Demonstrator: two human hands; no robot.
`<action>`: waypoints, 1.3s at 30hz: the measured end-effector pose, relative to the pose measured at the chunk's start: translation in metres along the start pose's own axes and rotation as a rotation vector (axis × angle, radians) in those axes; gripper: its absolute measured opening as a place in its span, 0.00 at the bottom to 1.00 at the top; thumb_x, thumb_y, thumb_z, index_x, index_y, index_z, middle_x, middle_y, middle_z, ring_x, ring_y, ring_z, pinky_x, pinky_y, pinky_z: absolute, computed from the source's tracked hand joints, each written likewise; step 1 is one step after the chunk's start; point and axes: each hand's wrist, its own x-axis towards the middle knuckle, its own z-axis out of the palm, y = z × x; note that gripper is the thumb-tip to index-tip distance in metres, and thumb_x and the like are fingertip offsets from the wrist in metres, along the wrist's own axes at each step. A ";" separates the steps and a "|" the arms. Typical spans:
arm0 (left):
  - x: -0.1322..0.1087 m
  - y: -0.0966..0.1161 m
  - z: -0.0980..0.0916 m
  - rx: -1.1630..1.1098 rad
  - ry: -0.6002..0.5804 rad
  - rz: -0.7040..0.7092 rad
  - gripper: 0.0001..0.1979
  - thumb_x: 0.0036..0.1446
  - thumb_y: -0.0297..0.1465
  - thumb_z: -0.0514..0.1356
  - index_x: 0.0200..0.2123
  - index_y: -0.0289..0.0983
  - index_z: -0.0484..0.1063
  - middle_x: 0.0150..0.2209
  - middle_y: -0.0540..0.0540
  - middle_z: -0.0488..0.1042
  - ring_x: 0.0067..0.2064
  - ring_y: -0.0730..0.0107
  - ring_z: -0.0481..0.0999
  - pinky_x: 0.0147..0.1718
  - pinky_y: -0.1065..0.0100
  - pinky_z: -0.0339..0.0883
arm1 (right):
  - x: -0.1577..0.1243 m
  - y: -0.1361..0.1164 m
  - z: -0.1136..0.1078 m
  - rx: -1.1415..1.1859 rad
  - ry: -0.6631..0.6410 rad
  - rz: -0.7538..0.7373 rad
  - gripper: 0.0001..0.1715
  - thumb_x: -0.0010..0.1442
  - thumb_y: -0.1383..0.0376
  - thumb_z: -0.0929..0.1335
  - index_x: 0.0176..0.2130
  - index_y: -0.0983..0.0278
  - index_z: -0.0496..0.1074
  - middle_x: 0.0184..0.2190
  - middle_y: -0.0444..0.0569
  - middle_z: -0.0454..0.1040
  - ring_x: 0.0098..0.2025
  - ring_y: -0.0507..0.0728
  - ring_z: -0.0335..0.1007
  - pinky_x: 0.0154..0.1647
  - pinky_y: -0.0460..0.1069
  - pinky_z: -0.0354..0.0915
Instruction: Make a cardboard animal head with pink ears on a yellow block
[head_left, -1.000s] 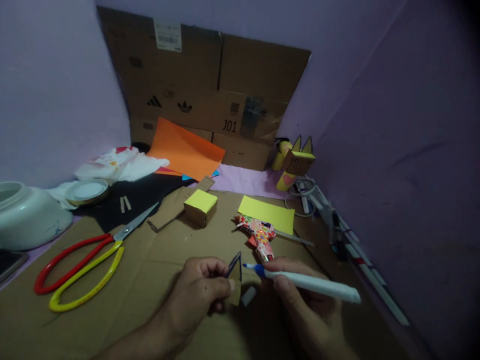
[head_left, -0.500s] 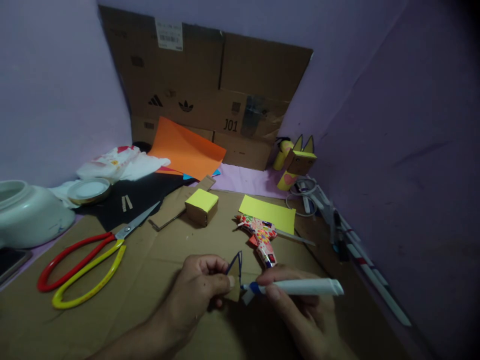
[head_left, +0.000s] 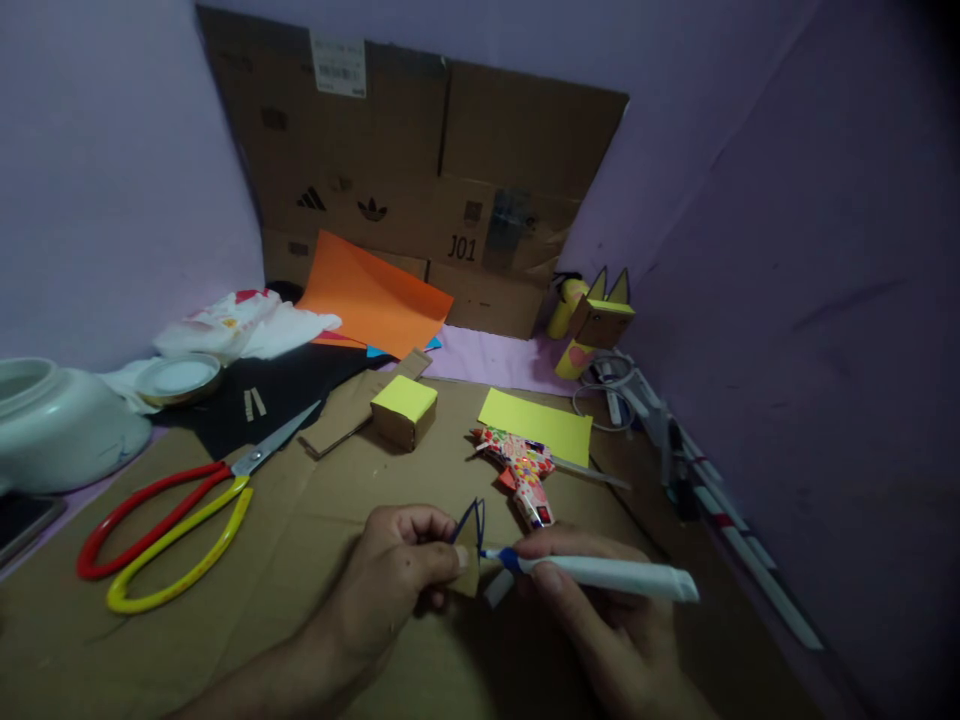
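Observation:
My left hand (head_left: 405,560) pinches a small pointed cardboard piece (head_left: 468,575) with dark blue outlined edges; its point splits into two tips, so there may be two pieces together. My right hand (head_left: 600,610) grips a white marker (head_left: 615,577) with a blue collar, its tip touching or very near the right edge of the cardboard piece. Just beyond my right hand lies a flower-patterned glue gun (head_left: 521,470). A cardboard box with a yellow top (head_left: 405,405) stands farther back.
Red-and-yellow-handled scissors (head_left: 232,480) lie at left, near a white ceramic pot (head_left: 71,425). Yellow paper (head_left: 540,425) lies behind the glue gun. An eared cardboard figure (head_left: 604,320) stands at the back right. Orange paper (head_left: 375,295) leans against a large cardboard sheet (head_left: 405,130).
The marker tip has moved slightly up along the cardboard piece's edge, and the marker's rear end has shifted right and down. My left hand keeps its hold.

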 end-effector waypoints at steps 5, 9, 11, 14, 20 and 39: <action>0.000 0.002 0.001 -0.022 -0.008 0.005 0.08 0.33 0.32 0.63 0.18 0.34 0.69 0.15 0.54 0.65 0.18 0.78 0.60 0.18 0.73 0.54 | 0.000 -0.003 -0.003 0.019 -0.078 -0.018 0.04 0.57 0.64 0.71 0.32 0.58 0.80 0.25 0.46 0.80 0.26 0.54 0.76 0.26 0.44 0.72; 0.000 0.000 0.000 -0.015 -0.013 -0.001 0.08 0.33 0.32 0.63 0.18 0.35 0.68 0.15 0.55 0.65 0.18 0.79 0.59 0.18 0.73 0.53 | -0.002 -0.005 0.004 0.068 0.064 0.047 0.05 0.57 0.62 0.71 0.34 0.59 0.80 0.27 0.48 0.79 0.27 0.56 0.75 0.28 0.47 0.72; 0.001 -0.001 -0.001 -0.008 -0.019 -0.002 0.08 0.34 0.32 0.63 0.19 0.35 0.68 0.16 0.55 0.65 0.18 0.79 0.60 0.19 0.73 0.53 | -0.003 -0.004 0.006 0.072 0.068 0.067 0.06 0.56 0.63 0.71 0.35 0.59 0.80 0.29 0.50 0.80 0.28 0.57 0.75 0.29 0.48 0.72; 0.001 -0.001 -0.002 -0.007 -0.017 0.006 0.08 0.34 0.32 0.63 0.19 0.35 0.68 0.16 0.55 0.65 0.18 0.78 0.60 0.19 0.72 0.53 | -0.003 -0.003 0.005 0.084 0.015 0.073 0.05 0.56 0.64 0.72 0.34 0.58 0.80 0.28 0.48 0.79 0.27 0.54 0.75 0.27 0.45 0.72; 0.000 0.001 0.000 -0.016 -0.023 0.018 0.08 0.34 0.32 0.63 0.19 0.35 0.68 0.16 0.54 0.65 0.18 0.77 0.61 0.20 0.72 0.52 | 0.000 -0.007 -0.001 0.086 -0.120 0.057 0.06 0.57 0.62 0.71 0.32 0.59 0.79 0.25 0.48 0.79 0.24 0.53 0.74 0.23 0.43 0.70; 0.001 0.003 -0.001 -0.038 0.006 0.021 0.09 0.33 0.32 0.64 0.19 0.35 0.67 0.15 0.55 0.64 0.17 0.79 0.61 0.18 0.74 0.52 | -0.002 -0.006 0.001 0.121 -0.048 0.072 0.04 0.57 0.63 0.71 0.34 0.56 0.79 0.27 0.45 0.79 0.26 0.53 0.74 0.26 0.44 0.70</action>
